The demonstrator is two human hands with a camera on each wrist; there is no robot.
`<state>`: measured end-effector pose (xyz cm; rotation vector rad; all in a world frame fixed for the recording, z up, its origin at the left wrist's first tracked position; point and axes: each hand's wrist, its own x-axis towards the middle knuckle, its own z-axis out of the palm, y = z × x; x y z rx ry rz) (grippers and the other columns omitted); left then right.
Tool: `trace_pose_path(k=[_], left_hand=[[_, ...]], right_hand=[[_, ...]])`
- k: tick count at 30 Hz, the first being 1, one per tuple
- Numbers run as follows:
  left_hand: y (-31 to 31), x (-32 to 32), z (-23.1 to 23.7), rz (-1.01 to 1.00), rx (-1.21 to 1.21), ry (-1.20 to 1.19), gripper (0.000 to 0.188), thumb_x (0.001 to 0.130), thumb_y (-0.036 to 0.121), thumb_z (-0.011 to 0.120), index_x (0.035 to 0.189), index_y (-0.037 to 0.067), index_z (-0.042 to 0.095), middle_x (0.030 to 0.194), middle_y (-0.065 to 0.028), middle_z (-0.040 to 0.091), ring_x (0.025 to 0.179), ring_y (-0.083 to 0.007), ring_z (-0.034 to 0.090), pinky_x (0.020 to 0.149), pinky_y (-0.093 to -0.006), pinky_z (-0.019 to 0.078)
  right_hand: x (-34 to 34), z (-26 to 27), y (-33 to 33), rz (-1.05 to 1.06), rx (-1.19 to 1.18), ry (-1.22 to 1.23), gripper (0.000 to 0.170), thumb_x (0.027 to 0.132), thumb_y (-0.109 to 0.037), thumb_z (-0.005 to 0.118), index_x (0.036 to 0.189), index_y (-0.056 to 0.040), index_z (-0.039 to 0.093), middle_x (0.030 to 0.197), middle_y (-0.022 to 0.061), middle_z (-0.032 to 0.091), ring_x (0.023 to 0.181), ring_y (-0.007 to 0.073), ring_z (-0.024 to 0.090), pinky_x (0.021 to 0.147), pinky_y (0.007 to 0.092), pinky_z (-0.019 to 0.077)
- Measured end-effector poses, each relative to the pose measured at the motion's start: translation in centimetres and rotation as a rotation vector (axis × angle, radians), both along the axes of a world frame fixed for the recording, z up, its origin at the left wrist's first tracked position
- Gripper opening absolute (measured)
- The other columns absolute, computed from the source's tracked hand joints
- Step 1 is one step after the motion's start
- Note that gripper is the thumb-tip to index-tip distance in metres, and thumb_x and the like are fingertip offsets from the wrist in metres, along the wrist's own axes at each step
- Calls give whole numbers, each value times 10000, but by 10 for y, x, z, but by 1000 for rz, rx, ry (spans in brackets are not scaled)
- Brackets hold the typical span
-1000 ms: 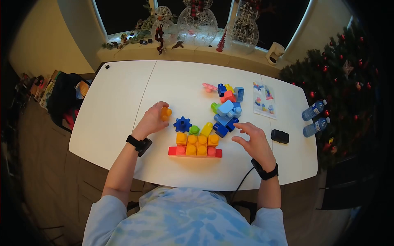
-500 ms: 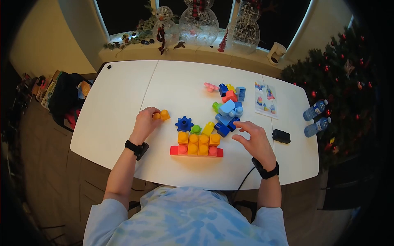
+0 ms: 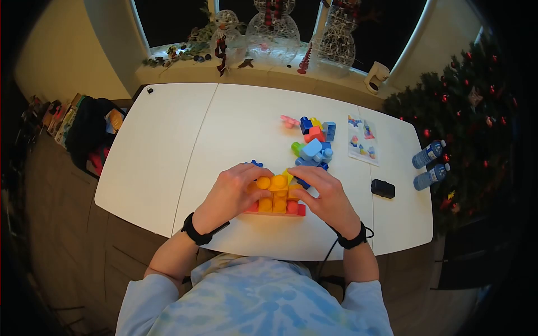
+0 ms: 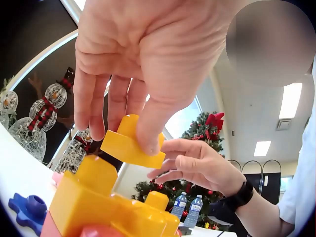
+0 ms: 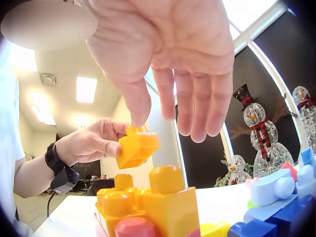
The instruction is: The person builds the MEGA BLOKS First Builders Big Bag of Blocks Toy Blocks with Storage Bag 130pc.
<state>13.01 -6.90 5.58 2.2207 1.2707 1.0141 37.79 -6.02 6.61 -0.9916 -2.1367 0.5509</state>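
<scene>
Above the built stack, my left hand (image 3: 227,193) pinches a two-stud orange-yellow block (image 4: 132,143) between thumb and fingers. In the right wrist view that block (image 5: 138,148) hangs tilted, apart from the yellow blocks (image 5: 173,210) below. Those yellow blocks sit on a red base (image 3: 301,210) with pinkish-red studs. My right hand (image 3: 330,200) is at the stack's right side, fingers extended; the right wrist view shows its fingers (image 5: 197,103) holding nothing. Behind my hands, the blue gear-shaped piece (image 4: 30,210) is partly hidden, as is a yellow block (image 5: 215,229).
Blue, light blue, green and red blocks (image 3: 315,133) lie in a pile beyond my right hand, near a pink piece (image 3: 290,121). Farther right are a picture sheet (image 3: 363,140), a black case (image 3: 383,189) and two water bottles (image 3: 430,154) on the white table (image 3: 151,151).
My left hand has moved right from the table's left part, carrying the orange-yellow block over the stack. My right hand has shifted left to the stack's right side.
</scene>
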Motion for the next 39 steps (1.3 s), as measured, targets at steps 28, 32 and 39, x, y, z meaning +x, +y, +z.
trace_pose_path(k=[28, 32, 39], left_hand=[[-1, 1, -26, -2, -147, 12, 345, 811, 55, 819, 1151, 71, 760, 932, -116, 746, 745, -272, 674, 743, -355, 571], [-10, -6, -25, -14, -193, -22, 329, 829, 43, 802, 1153, 62, 746, 1008, -121, 751, 812, -275, 699, 786, -355, 583], [-18, -35, -14, 25, -243, -8, 329, 825, 35, 805, 1147, 50, 735, 1046, -116, 753, 887, -278, 705, 839, -355, 578]], right_hand=[[-8, -28, 10, 2, 78, -135, 204, 866, -88, 750, 1059, -32, 715, 984, 121, 738, 967, 310, 685, 940, 426, 524], [4, 1, 46, 169, -159, -182, 251, 878, -109, 749, 1125, -69, 728, 1108, 125, 732, 1051, 328, 678, 949, 429, 535], [-52, -38, 98, 359, -96, -450, 436, 858, -124, 775, 1287, -169, 712, 1487, 89, 577, 1350, 326, 542, 1091, 432, 481]])
